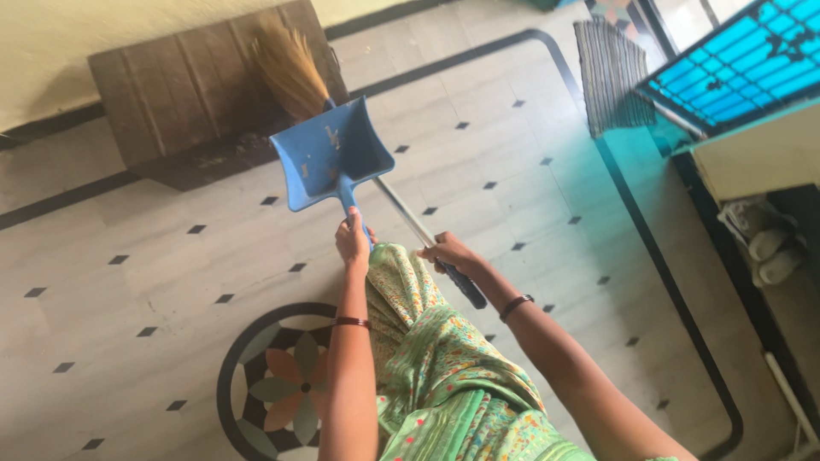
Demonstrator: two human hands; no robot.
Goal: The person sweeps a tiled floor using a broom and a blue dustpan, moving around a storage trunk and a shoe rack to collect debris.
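My left hand (353, 242) grips the handle of a blue plastic dustpan (329, 154), holding it up with its scoop facing me; bits of dirt cling inside. My right hand (451, 253) is closed around the dark grip of a broom with a metal shaft (403, 210). The broom's straw head (289, 64) pokes out behind the dustpan's upper edge, over a brown wooden board (179, 85). Both arms wear dark bangles, and green patterned cloth hangs below them.
Pale tiled floor with small black diamonds and a round flower inlay (273, 384). A striped mat (608, 72) lies at the upper right by a blue grille door (743, 60). Shoes (764, 243) sit on a low shelf at the right. Dust lies by the board.
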